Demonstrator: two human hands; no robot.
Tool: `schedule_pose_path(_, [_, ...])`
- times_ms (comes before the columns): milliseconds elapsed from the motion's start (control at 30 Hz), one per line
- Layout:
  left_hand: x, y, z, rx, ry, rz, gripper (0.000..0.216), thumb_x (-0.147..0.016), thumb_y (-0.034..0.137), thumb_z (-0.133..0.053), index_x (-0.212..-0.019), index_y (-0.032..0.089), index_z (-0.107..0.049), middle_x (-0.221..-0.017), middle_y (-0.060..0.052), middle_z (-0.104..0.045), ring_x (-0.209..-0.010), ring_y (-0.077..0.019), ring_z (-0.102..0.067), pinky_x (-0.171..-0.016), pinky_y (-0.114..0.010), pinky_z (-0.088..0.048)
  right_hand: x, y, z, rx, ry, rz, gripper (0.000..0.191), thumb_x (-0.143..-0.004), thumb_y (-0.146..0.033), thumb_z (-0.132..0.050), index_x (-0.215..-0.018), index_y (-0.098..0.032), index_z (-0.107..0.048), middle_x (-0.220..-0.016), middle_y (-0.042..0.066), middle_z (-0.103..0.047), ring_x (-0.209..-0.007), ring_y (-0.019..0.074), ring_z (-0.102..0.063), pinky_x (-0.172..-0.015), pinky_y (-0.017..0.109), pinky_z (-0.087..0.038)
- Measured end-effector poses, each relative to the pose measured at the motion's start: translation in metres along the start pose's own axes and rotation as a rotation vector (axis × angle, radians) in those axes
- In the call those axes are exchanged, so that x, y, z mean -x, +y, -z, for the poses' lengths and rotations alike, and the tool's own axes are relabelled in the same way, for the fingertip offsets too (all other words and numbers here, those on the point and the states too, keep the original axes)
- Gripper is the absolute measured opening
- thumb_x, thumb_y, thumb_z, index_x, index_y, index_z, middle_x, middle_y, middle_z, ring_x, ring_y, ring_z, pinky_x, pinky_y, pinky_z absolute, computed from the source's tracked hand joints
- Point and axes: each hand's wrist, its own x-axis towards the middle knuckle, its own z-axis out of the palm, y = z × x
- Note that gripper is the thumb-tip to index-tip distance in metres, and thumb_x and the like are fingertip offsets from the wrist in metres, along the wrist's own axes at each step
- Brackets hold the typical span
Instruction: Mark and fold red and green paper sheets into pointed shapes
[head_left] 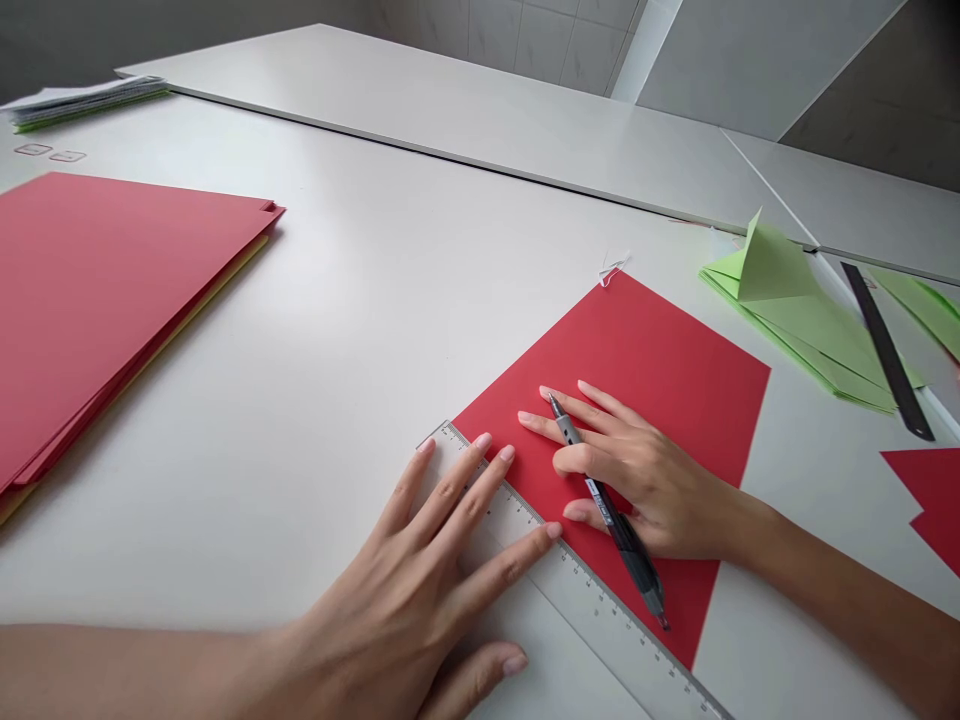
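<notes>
A red sheet of paper (675,370) lies at an angle on the white table in front of me. Along its lower left edge runs a clear plastic ruler (592,600). My left hand (442,570) rests on the ruler with its fingers spread, some fingertips touching the red paper's edge. My right hand (630,465) lies over the red paper and holds a grey and black pen (626,540) between its fingers. The pen's tip points away from me, and its black end points back toward the table's near side.
A stack of red sheets (112,290) stands at the left, with yellow beneath. Green folded paper (802,310) and a black strip (889,350) lie at the right, near a red scrap (930,490). White shreds (611,270) sit by the sheet's far corner. Papers (90,100) lie far left.
</notes>
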Motion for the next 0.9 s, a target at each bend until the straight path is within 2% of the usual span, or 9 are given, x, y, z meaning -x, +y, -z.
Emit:
schedule_pose_path(500, [0.0015, -0.0002, -0.0014, -0.026, 0.010, -0.023, 0.068, -0.091, 0.040, -0.047, -0.152, 0.021, -0.024, -0.153, -0.018, -0.033, -0.143, -0.0403, -0.024, -0.106, -0.062, -0.034, -0.0005, -0.0008, 0.0001, -0.005, 0.005, -0.004, 0.013, -0.098, -0.033, -0.050, -0.101, -0.023, -0.043, -0.151, 0.007, -0.043, -0.148, 0.0227, -0.015, -0.121, 0.049, -0.014])
schedule_pose_path(900, [-0.0014, -0.0017, -0.0029, -0.033, 0.036, -0.068, 0.066, -0.090, 0.035, -0.048, -0.150, 0.017, -0.030, -0.153, -0.024, -0.029, -0.141, -0.0440, -0.026, -0.101, -0.067, -0.036, -0.0024, -0.0017, 0.0021, -0.009, 0.004, -0.012, 0.015, -0.097, -0.037, -0.051, -0.102, -0.023, -0.045, -0.151, 0.004, -0.043, -0.148, 0.0218, -0.016, -0.121, 0.048, -0.014])
